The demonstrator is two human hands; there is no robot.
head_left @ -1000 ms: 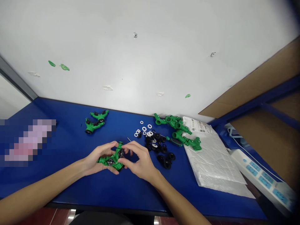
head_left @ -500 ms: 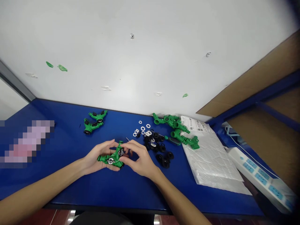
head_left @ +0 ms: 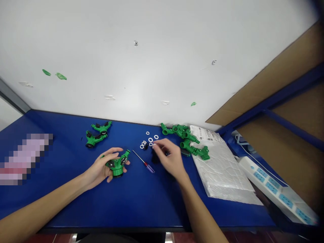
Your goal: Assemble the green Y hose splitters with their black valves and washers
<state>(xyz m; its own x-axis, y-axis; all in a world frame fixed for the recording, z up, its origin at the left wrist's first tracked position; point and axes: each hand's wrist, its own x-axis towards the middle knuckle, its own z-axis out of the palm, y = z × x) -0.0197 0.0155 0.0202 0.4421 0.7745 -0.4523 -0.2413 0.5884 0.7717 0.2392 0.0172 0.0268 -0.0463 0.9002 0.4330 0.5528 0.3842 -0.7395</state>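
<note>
My left hand (head_left: 101, 168) is closed round a green two-way hose splitter (head_left: 117, 171) with black valve levers, its wide black-rimmed end facing down toward me. My right hand (head_left: 168, 157) reaches over the pile of small parts, thumb and fingers pinched together. What lies between those fingertips is too small to make out. Just beyond them are several white ring washers (head_left: 150, 139). Black plastic parts (head_left: 155, 158) lie partly hidden under the hand. Between my hands rests a screwdriver (head_left: 149, 167) with a clear purple and red handle.
Two green splitters with black levers (head_left: 96, 139) stand at the back left. Several green splitter bodies (head_left: 194, 152) are heaped at the back right, beside a white padded mailer (head_left: 222, 172). A power strip (head_left: 273, 189) lies farther right. A white wall (head_left: 162, 67) closes off the back.
My right hand has left the splitter and moved right to the small parts. My left hand keeps the splitter, now turned wide end down. The screwdriver has come into sight.
</note>
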